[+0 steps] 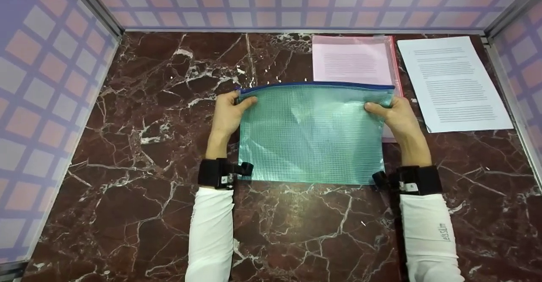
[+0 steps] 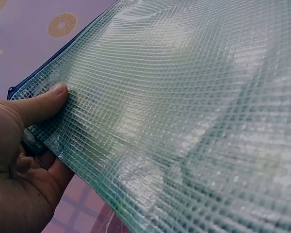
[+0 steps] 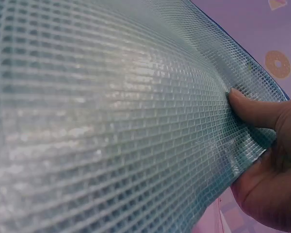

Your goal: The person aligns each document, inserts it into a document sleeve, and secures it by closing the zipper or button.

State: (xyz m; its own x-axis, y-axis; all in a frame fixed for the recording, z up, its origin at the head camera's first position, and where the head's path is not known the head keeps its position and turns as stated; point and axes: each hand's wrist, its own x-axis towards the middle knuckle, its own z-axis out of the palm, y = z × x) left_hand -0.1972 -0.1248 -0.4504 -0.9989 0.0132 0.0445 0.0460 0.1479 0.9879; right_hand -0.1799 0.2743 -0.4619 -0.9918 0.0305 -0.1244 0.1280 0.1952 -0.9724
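Note:
A translucent green mesh zipper pouch (image 1: 311, 138) with a dark blue zipper edge along its top is held up between both hands. My left hand (image 1: 228, 112) pinches its upper left corner, thumb on the near face and fingers behind. At the upper right corner my right hand (image 1: 396, 117) grips it the same way. In the left wrist view the left thumb (image 2: 46, 102) presses flat on the mesh, close to the zipper end. The right wrist view shows the right thumb (image 3: 257, 109) denting the mesh, with the sheet bowing around it.
Behind the pouch lies a pink zipper pouch (image 1: 351, 59) with a printed page inside, partly covered by the green one. To its right is a stack of printed white paper (image 1: 457, 87). Checkered panels (image 1: 271, 2) border the dark red marbled table (image 1: 139, 180) at the back and sides.

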